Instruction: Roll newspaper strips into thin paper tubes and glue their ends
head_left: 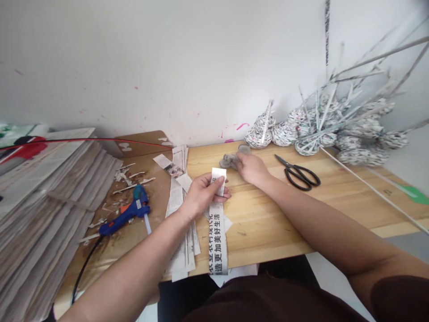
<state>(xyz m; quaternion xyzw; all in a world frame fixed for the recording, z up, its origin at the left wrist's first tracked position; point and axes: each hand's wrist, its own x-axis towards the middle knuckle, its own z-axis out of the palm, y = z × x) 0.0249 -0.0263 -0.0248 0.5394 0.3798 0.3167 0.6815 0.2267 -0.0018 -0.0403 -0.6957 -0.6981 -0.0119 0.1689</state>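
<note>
My left hand (204, 192) pinches the folded top end of a newspaper strip (218, 241), which hangs down over the table's front edge. Beyond it and to the right, my right hand (250, 167) has its fingers on a crumpled grey cloth (229, 161); its fingertips are mostly hidden. More cut newspaper strips (179, 214) lie in a loose pile left of my left hand. Black-handled scissors (298, 173) rest with slightly parted blades to the right of my right hand.
A blue glue gun (129, 212) lies on stained cardboard at left, its cable running forward. Farther left stands a tall newspaper stack (56, 201). Woven paper shapes (311, 127) with long sticks line the back right, one thin rod (372, 188) crossing the table's right side.
</note>
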